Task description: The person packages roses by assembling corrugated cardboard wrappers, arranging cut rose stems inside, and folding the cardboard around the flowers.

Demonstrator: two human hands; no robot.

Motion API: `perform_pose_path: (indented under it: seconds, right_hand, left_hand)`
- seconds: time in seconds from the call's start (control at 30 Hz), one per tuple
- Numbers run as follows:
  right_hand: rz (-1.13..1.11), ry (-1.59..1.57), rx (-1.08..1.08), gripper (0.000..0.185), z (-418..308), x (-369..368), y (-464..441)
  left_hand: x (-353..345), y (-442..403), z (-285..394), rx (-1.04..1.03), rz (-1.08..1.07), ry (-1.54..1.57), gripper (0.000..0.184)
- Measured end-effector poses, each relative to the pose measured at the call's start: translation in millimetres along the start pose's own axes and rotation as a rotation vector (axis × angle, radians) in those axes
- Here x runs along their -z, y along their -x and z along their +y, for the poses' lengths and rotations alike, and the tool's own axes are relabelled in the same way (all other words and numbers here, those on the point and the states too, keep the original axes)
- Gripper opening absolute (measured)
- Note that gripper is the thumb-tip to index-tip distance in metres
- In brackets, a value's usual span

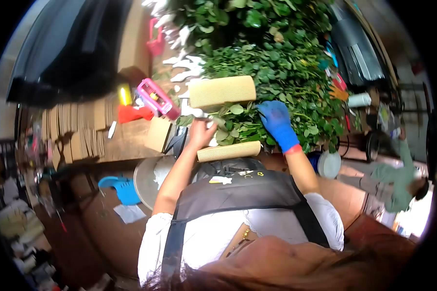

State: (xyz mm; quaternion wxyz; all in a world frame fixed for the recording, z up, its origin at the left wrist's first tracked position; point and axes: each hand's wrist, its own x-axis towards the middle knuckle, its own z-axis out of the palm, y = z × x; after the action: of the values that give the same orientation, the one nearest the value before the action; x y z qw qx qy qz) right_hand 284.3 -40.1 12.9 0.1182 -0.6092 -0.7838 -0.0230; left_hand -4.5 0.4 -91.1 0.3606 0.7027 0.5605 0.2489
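Observation:
Bare and with fingers curled, my left hand point(202, 133) is closed on a pale flower head at the left end of leafy stems point(238, 128); the fingertips are blurred. Just above it lies a white-covered bud point(195, 112). My right hand point(277, 123), in a blue glove with a red cuff, lies over the foliage to the right, fingers stretched forward. The stems lie between two tan corrugated cardboard flaps, the far flap point(222, 91) and the near flap point(229, 152), beside my apron point(243, 186).
A large heap of leafy stems point(267, 63) covers the table's far side, white buds point(187, 70) along its left. A pink holder point(158, 98), red cloth point(133, 114) and cardboard pieces point(77, 123) sit left. A blue chair point(121, 188) stands below; a person point(398, 177) is at right.

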Motion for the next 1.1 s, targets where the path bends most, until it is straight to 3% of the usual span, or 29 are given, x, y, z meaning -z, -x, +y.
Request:
perform_pose_path:
  seconds: [0.03,0.07,0.17,0.3,0.33,0.37,0.4,0.5,0.6,0.63,0.67,0.73,0.77,0.87,1.0,1.1]
  right_hand:
    - [-0.010,0.017,0.025,0.022,-14,23,-6]
    - [-0.019,0.032,0.034,0.025,-18,41,-4]
    - [-0.102,0.054,0.055,0.026,-23,53,-7]
    - [-0.206,0.198,-0.110,0.030,12,2,4]
    - [-0.203,0.198,-0.155,0.030,26,-20,12]
    - [-0.199,0.197,-0.198,0.031,36,-39,16]
    - [-0.350,0.190,-0.275,0.035,32,-42,12]
    - [0.035,0.235,-0.149,0.040,13,-30,18]
    - [-0.193,-0.047,-0.275,0.036,-32,17,-7]
    - [-0.210,-0.179,-0.212,0.032,-43,25,-14]
    - [0.086,-0.367,-0.029,0.030,-47,0,-10]
    - [-0.377,-0.193,-0.142,0.039,-73,4,-38]
    - [-0.379,-0.181,-0.115,0.038,-76,-17,-43]
    - [-0.665,-0.078,-0.195,0.024,-87,-43,-74]
    - [-0.629,0.000,-0.135,0.026,-85,-57,-71]
    - [-0.380,0.022,-0.145,0.029,-82,-83,-60]
  left_hand:
    - [-4,2,-10,-0.035,0.052,-0.019,0.045]
    - [-8,4,-27,0.011,-0.165,0.093,0.052]
    - [-12,7,-13,-0.142,0.071,0.003,0.053]
    - [9,-3,9,0.156,-0.301,0.134,0.042]
    - [-9,3,-9,-0.108,0.036,0.000,0.039]
    - [-10,2,-10,-0.099,0.024,0.032,0.039]
    - [-9,2,-10,-0.089,0.010,0.062,0.039]
    - [-7,2,-8,-0.092,-0.002,0.059,0.039]
    - [-6,1,-8,-0.138,-0.004,-0.002,0.039]
    - [-9,0,-13,-0.147,-0.018,-0.045,0.040]
    - [-5,1,-3,-0.103,-0.022,-0.006,0.040]
    - [-2,2,-1,-0.149,-0.042,0.024,0.037]
    - [-4,1,-6,-0.144,-0.066,0.000,0.038]
    - [1,1,-2,-0.290,-0.003,-0.109,0.040]
    - [10,-1,11,-0.037,-0.019,0.205,0.044]
    - [8,-8,2,0.108,0.003,0.092,0.050]
